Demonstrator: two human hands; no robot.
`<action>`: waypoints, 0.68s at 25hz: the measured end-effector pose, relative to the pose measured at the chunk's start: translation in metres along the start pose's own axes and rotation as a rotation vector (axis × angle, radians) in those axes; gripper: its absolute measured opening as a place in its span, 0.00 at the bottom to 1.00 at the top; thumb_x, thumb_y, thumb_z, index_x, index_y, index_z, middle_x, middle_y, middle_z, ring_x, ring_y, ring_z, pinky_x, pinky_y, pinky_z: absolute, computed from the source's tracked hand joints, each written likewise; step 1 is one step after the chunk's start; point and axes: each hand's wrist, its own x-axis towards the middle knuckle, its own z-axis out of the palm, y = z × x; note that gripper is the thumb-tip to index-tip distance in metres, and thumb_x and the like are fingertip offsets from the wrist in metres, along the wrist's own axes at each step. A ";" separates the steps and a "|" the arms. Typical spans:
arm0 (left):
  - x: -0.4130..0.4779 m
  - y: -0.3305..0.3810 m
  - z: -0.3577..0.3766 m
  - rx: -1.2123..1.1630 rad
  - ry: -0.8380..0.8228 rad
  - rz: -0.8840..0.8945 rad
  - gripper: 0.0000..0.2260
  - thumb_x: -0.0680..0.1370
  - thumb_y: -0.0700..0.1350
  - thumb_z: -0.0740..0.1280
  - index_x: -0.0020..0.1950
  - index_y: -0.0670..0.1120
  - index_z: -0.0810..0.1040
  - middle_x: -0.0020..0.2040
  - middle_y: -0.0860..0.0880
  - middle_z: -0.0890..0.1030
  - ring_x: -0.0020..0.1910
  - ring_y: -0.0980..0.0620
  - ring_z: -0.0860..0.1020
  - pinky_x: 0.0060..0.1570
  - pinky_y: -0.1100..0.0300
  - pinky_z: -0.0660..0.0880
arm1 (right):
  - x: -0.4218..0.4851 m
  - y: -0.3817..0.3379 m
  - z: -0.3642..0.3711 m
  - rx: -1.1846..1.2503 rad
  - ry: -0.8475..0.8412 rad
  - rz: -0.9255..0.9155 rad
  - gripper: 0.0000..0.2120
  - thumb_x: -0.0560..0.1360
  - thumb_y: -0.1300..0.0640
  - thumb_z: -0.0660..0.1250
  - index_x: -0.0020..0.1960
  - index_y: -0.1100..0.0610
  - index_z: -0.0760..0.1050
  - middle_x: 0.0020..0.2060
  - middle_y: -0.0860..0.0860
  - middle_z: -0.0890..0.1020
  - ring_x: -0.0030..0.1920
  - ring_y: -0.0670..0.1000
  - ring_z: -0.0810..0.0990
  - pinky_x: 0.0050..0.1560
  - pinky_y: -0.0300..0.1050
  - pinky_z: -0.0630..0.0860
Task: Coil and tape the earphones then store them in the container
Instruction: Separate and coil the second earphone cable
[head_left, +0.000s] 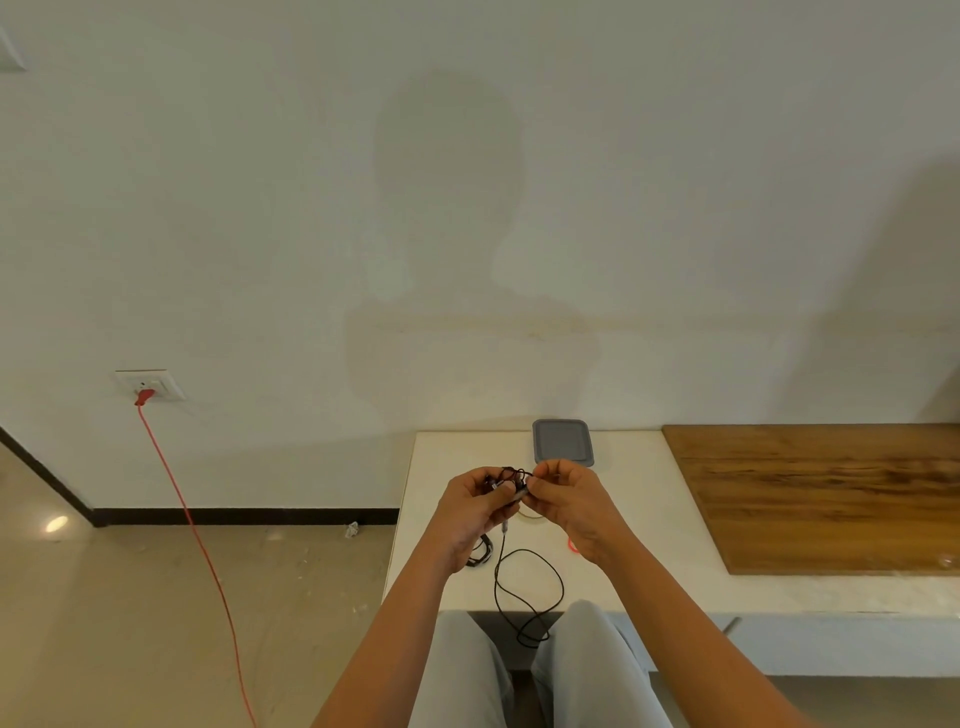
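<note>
My left hand (474, 514) and right hand (574, 506) pinch the tangled black earphones (514, 475) between their fingers (546, 470). Below my fingers the cable hangs in a loop over the tabletop (639, 519) edge. Just beyond my fingers sits the grey container (562, 441).

container (562, 441) beyond hands, bare counter (639, 525) between

I log pale wall (467, 156) up top, beige floor (130, 597) lower left, white counter (667, 506) and wood board (831, 493) lower right.
</note>
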 end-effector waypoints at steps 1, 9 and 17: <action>0.000 -0.001 0.000 0.031 0.013 0.020 0.06 0.77 0.35 0.68 0.52 0.41 0.81 0.48 0.41 0.84 0.47 0.47 0.83 0.50 0.58 0.80 | -0.001 0.001 0.000 -0.027 0.006 -0.018 0.04 0.74 0.71 0.66 0.46 0.64 0.76 0.39 0.56 0.81 0.41 0.52 0.83 0.44 0.41 0.81; 0.000 -0.003 -0.001 0.158 0.080 0.123 0.06 0.74 0.39 0.72 0.50 0.41 0.81 0.46 0.41 0.85 0.45 0.44 0.85 0.49 0.55 0.81 | -0.003 0.000 0.001 -0.479 0.063 -0.227 0.07 0.69 0.54 0.75 0.45 0.54 0.83 0.39 0.48 0.85 0.41 0.45 0.83 0.39 0.32 0.77; -0.001 -0.006 0.000 0.282 0.075 0.176 0.07 0.74 0.37 0.71 0.52 0.39 0.81 0.46 0.39 0.84 0.44 0.43 0.84 0.47 0.52 0.82 | 0.002 0.003 0.009 -0.495 0.134 -0.154 0.05 0.74 0.60 0.67 0.42 0.59 0.81 0.39 0.56 0.83 0.41 0.53 0.82 0.47 0.49 0.82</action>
